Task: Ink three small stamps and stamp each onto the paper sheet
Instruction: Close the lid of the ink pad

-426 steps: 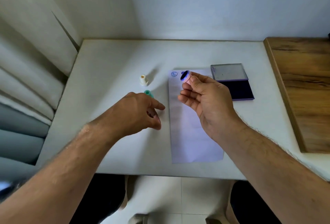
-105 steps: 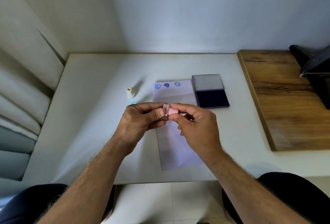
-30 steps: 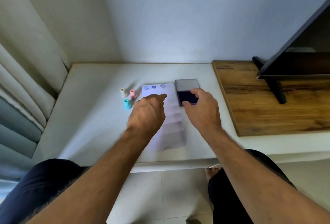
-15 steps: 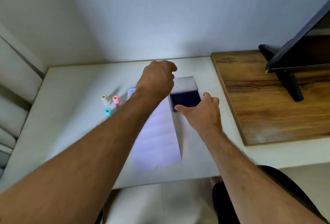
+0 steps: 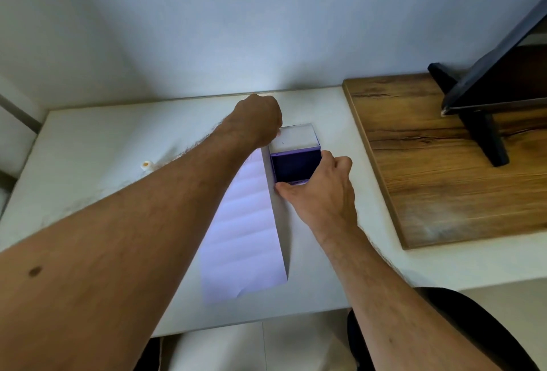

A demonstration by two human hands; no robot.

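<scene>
The ink pad (image 5: 296,168) lies open on the white table, its dark blue pad facing up and its clear lid (image 5: 296,137) hinged behind it. My left hand (image 5: 256,120) is curled at the lid's left edge and grips it. My right hand (image 5: 321,190) holds the pad's near end, thumb at the front left corner and fingers along the right side. The paper sheet (image 5: 245,222) lies just left of the pad; its top is hidden under my left arm. One white stamp (image 5: 146,165) stands at the left; the other stamps are hidden by my forearm.
A wooden board (image 5: 444,169) lies on the right of the table (image 5: 88,145), carrying a dark monitor (image 5: 500,74) on a black stand. The wall runs close behind the table. My knee (image 5: 444,311) shows below the front edge.
My left hand has come down onto the lid's left edge. My right hand has moved forward and closed around the near end of the ink pad.
</scene>
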